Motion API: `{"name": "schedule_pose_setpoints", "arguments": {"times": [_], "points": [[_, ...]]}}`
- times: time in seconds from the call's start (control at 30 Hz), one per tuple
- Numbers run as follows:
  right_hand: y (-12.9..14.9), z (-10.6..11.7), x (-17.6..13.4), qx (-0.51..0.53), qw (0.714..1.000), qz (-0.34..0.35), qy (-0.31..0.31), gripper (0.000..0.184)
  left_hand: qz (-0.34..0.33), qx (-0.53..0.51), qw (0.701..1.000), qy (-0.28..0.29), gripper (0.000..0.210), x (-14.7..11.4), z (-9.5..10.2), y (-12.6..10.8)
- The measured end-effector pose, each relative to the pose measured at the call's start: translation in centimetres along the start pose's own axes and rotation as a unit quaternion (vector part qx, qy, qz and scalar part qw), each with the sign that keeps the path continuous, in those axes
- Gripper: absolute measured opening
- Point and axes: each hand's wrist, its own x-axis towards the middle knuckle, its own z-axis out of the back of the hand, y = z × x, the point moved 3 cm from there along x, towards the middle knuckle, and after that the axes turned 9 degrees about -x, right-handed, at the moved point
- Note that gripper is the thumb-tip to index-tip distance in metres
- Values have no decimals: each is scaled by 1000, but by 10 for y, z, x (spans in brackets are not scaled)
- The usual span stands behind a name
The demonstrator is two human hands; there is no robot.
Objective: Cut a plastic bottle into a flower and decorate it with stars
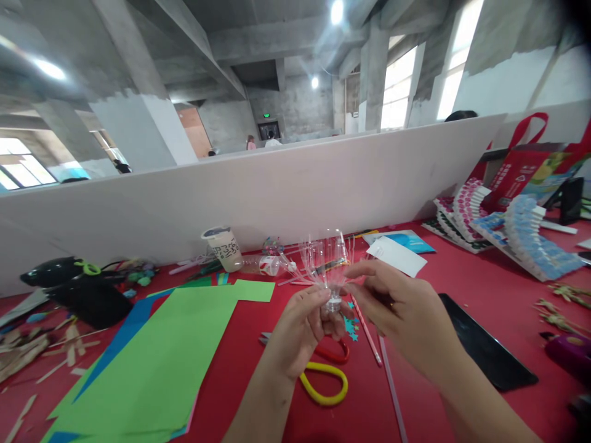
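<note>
My left hand (pixel 307 326) is closed around the neck of a clear plastic bottle top (pixel 333 303). Its wall is cut into many thin strips that fan upward and outward. At the strips' right side, the thumb and fingers of my right hand (pixel 399 307) are pinched together, seemingly on one strip; the exact contact is hard to see. Below the hands lie scissors (pixel 325 394) with yellow and red handles, partly covered by my left hand. Small blue stars (pixel 353 329) and a pink pencil (pixel 367 332) are on the red table just behind the bottle top.
Green paper sheets (pixel 161 357) cover the left side. A patterned cup (pixel 222 249) and a clear bottle (pixel 263 264) stand and lie near the white partition (pixel 258 197). To the right are a black tablet-like slab (pixel 487 341), a purple glue gun (pixel 570 354) and folded patterned paper (pixel 530 237).
</note>
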Motion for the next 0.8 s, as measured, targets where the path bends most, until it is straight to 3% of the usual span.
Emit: {"name": "schedule_pose_setpoints", "arguments": {"times": [0.2,0.8], "points": [[2,3,0,-18,999,24,-22,11,21,-20,1000,-1,22,-1,-1,2],[-5,5,3,-70,997,-31,-25,13,37,22,999,18,19,1,-3,6]]}}
